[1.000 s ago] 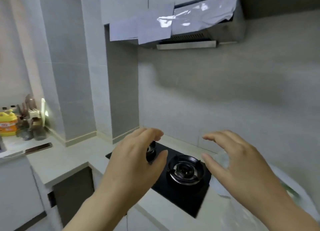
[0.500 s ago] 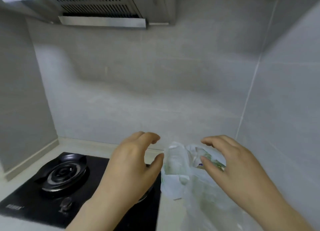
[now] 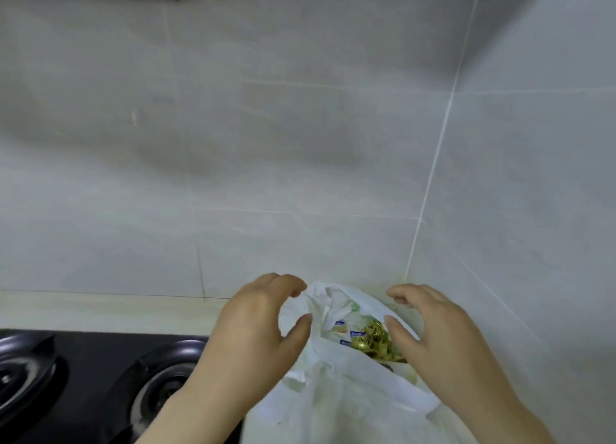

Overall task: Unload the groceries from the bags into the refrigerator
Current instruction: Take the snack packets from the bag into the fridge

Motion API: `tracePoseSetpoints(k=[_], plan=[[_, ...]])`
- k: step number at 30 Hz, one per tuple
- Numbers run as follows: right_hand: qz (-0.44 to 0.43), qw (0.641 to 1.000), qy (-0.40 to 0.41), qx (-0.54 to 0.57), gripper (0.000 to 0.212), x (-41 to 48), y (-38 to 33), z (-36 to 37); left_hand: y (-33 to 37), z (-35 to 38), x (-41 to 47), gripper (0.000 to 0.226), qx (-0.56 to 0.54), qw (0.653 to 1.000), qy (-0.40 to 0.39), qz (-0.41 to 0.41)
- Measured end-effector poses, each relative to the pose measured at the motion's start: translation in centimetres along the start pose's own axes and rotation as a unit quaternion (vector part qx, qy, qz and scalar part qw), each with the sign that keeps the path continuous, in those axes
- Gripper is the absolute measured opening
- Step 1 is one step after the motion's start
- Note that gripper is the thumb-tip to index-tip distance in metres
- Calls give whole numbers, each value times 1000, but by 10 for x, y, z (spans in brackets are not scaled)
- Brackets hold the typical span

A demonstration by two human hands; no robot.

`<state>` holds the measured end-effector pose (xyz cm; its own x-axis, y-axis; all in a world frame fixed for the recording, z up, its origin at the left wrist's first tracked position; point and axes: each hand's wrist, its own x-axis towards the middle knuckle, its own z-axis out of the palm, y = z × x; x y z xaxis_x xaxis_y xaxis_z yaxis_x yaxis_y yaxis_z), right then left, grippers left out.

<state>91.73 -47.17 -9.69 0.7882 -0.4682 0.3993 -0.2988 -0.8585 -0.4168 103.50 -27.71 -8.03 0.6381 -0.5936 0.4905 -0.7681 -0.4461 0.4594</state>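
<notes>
White thin plastic bag (image 3: 350,393) sitting on the table (image 3: 100,310) in the tiled corner, just right of the black gas stove (image 3: 83,370). Its mouth is open. Inside you can see shiny gold foil-wrapped bits (image 3: 370,338), a few small white packets with blue print (image 3: 340,327) and something green I can't make out. The left hand (image 3: 253,337) is at the bag's left rim and the right hand (image 3: 440,340) is over the right rim, with the opening between them. Both grips are wide, fingers loosely curved, thumbs apart, holding nothing. The left fingertips are right by the crumpled top edge; touching or not, can't tell. The bag's kinda see-through and wrinkly.
</notes>
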Motion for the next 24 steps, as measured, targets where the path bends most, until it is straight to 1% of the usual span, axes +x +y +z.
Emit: tracePoseSetpoints(k=[6,11,19,24], plan=[[17,999,-40,9,29,38,61,34,-2,62,43,30,14,999,-19,-26],[36,997,-70,24,29,52,93,58,-16,104,62,31,20,998,-54,-37],[97,990,-105,7,30,66,121,90,-38,160,101,29,8,992,-126,-9],[121,982,-144,-12,30,78,137,120,-53,196,119,28,-3,986,-167,1]])
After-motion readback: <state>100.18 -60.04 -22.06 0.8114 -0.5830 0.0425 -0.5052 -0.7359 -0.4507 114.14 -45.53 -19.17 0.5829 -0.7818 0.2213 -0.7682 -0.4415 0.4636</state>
